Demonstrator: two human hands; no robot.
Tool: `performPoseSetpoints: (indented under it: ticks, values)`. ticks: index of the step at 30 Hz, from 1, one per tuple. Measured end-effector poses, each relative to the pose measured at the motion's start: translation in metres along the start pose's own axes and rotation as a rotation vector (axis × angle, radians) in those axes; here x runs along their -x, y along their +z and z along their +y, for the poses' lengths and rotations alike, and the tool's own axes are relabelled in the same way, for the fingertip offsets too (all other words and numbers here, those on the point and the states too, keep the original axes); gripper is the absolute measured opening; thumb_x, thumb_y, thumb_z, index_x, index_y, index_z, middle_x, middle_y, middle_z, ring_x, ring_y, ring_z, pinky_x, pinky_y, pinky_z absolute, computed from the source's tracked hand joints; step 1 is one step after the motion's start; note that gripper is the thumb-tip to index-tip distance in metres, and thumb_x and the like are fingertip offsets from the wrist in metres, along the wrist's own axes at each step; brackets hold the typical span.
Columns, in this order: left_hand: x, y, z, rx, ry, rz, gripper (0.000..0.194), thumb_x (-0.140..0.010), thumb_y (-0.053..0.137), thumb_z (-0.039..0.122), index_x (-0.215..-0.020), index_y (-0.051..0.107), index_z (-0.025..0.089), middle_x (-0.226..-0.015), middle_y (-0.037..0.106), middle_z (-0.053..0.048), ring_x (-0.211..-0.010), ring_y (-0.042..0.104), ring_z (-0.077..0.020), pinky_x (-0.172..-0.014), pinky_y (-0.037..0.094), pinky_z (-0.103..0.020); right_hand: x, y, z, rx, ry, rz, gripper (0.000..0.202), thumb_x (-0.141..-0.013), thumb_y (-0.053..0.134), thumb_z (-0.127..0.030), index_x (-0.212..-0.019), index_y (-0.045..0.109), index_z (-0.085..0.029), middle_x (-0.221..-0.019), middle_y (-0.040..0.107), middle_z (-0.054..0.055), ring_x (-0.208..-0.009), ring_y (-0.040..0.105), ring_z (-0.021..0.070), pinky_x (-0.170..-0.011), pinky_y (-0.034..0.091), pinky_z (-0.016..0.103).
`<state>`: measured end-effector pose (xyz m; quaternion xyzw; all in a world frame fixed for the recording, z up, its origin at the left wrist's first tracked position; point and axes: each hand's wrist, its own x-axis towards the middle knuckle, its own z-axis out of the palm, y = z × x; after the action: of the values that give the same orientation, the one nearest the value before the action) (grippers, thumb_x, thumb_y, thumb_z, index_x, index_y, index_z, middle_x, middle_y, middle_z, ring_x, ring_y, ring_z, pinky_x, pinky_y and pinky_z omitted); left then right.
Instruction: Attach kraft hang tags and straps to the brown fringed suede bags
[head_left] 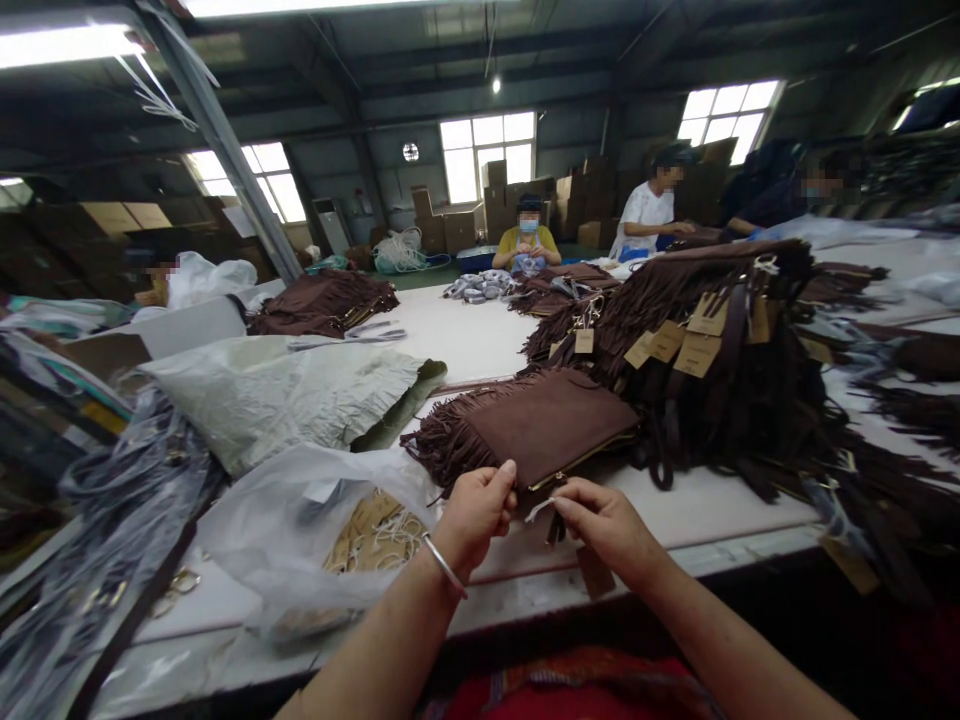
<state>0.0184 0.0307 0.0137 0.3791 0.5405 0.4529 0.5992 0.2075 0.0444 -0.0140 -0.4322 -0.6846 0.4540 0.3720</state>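
A brown fringed bag [551, 420] lies on the table in front of me, its gold zipper along the near edge. My left hand [480, 510] is closed at the bag's near left corner, thumb pressed to the fingers at its edge. My right hand [611, 525] pinches a white string [538, 509] just below the zipper's end. Under that hand hangs a brown paper hang tag [594, 572], partly hidden by the fingers. To the left, a clear plastic bag [262, 530] holds several hang tags [375, 530] with white strings.
A tall pile of brown fringed bags [697, 330] with tags rises at the right. Grey straps [142, 520] lie at far left, beside a pale woven sack [277, 390]. Another brown stack [322, 300] is further back. A person in yellow [529, 245] and others work across the table.
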Motion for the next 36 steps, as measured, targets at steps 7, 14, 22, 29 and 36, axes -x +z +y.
performPoseSetpoints:
  ticks: [7,14,22,29,36]
  values:
    - [-0.008,0.035,-0.011,0.179,0.010,0.042,0.048,-0.067,0.075,0.057,-0.066,0.050,0.016,-0.051,0.050,0.005,-0.039,0.039,-0.0039,-0.038,0.028,-0.017,0.027,0.001,-0.032,0.271,-0.340,-0.042,0.021,-0.094,0.048,-0.023,-0.081,0.065,-0.021,-0.084,0.054,0.003,-0.081,0.054,0.0160,-0.072,0.042,0.029]
    - [0.003,0.025,-0.013,0.158,-0.184,-0.027,0.029,-0.079,0.069,0.037,-0.071,0.057,0.013,-0.063,0.062,-0.002,-0.046,0.052,-0.0064,-0.039,0.036,-0.015,0.042,-0.010,-0.010,0.347,-0.173,0.021,0.018,-0.095,0.051,-0.026,-0.083,0.064,-0.024,-0.110,0.059,0.006,-0.109,0.056,0.0206,-0.092,0.043,0.033]
    - [0.020,0.008,-0.020,0.301,-0.236,-0.070,0.015,-0.080,0.070,0.019,-0.090,0.069,0.008,-0.087,0.070,-0.010,-0.065,0.064,-0.0095,-0.052,0.050,-0.016,0.023,-0.025,-0.033,0.381,-0.285,0.059,0.011,-0.094,0.058,-0.027,-0.095,0.069,-0.026,-0.075,0.059,-0.002,-0.071,0.057,0.0120,-0.066,0.044,0.023]
    - [0.024,0.007,-0.024,0.299,-0.159,-0.101,0.018,-0.077,0.068,0.013,-0.094,0.070,0.009,-0.086,0.069,-0.008,-0.070,0.064,-0.0106,-0.056,0.051,-0.017,0.006,-0.003,-0.043,0.621,-0.494,0.164,0.014,-0.095,0.054,-0.020,-0.091,0.068,-0.018,-0.071,0.056,0.000,-0.066,0.053,0.0124,-0.064,0.039,0.026]
    - [0.024,0.007,-0.029,0.258,-0.085,-0.072,0.016,-0.080,0.061,0.012,-0.093,0.070,0.011,-0.088,0.067,-0.007,-0.070,0.062,-0.0098,-0.055,0.050,-0.018,0.008,0.009,-0.042,0.852,-0.600,0.202,0.019,-0.096,0.050,-0.016,-0.088,0.067,-0.017,-0.067,0.051,0.000,-0.062,0.050,0.0141,-0.061,0.035,0.029]
